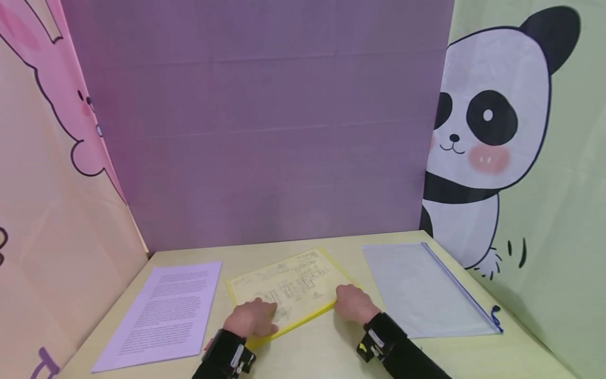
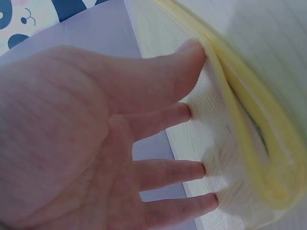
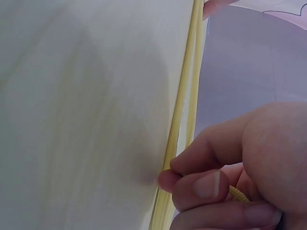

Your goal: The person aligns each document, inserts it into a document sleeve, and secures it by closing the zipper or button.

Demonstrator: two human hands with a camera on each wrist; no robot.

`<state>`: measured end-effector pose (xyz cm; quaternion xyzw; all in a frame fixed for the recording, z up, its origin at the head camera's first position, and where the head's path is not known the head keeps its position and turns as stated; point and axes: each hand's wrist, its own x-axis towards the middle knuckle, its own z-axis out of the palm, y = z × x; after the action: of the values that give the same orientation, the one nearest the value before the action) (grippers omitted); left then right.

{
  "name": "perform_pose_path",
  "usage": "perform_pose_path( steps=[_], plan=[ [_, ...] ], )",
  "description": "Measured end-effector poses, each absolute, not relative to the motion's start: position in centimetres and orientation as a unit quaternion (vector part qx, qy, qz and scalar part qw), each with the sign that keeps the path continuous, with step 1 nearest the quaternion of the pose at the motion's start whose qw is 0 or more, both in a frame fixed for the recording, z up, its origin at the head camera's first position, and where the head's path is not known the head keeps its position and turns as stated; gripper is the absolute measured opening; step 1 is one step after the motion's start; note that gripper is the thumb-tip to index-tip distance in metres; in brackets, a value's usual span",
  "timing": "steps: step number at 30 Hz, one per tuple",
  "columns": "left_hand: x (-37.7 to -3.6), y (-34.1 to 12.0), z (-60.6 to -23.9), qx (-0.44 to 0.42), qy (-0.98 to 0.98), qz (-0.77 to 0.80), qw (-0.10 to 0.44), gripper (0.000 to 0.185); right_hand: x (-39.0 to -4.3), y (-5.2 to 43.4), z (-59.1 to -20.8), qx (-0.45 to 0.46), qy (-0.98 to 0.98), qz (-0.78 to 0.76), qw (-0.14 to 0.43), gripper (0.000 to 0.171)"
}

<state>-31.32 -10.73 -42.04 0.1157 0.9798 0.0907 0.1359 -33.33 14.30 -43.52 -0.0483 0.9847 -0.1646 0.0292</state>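
A yellow zip document pouch (image 1: 307, 317) lies at a slant on the table, with a printed sheet (image 1: 303, 279) showing through its mesh. My left hand (image 1: 253, 318) rests on its near left part. In the left wrist view, straight fingertips press on the mesh and the thumb touches the yellow edge, where the opening gapes. At the near right corner, my right hand (image 1: 355, 302) has curled fingers pinching at the zipper (image 3: 181, 96). From between those fingers a yellow pull cord (image 3: 238, 194) shows; the slider itself is hidden.
To the left lies a purple sheet (image 1: 161, 310) printed with text. A clear pouch with a blue zip edge (image 1: 461, 281) and blue cord lies on the right. A purple panel (image 1: 274, 131) stands behind the table (image 1: 303, 352), with cartoon-printed walls at both sides.
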Motion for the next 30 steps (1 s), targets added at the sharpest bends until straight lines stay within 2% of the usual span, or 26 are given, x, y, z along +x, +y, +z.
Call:
perform_pose_path(
  steps=[30],
  plan=[
    [-31.2, -10.6, -41.7, 0.111, 0.979, 0.092, 0.142, 0.053, -32.7, 12.9, -43.5, -0.073, 0.981, -0.172, 0.047, 0.006]
  ],
)
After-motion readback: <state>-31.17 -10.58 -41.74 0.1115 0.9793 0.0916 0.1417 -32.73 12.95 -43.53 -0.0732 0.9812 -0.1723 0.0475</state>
